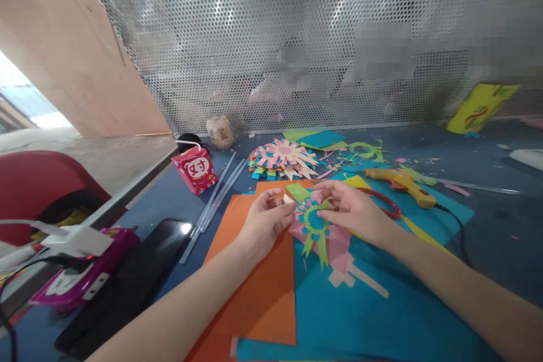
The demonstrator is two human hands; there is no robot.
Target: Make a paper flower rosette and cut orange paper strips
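A paper rosette [314, 226], blue in the middle with a green fringe and two green tails, is between my hands. My right hand [358, 210] grips its right side, thumb on the blue centre. Close to its left edge is my left hand [267, 220], thumb and fingers pinched together at a small pale piece [289, 199]; what exactly it grips is partly hidden. Under the rosette lie pink paper [339, 251] and pale pink cut-outs [343, 278], on top of orange sheets [254, 288] and blue sheets [382, 322].
Finished rosettes [282, 158] are piled behind my hands. A yellow glue gun [401, 182] and red-handled scissors [388, 203] lie to the right. On the left are clear glue sticks [216, 198], a red drink box [195, 169], a black phone [127, 283] and a purple power strip [89, 271]. Perforated metal [254, 39] stands behind.
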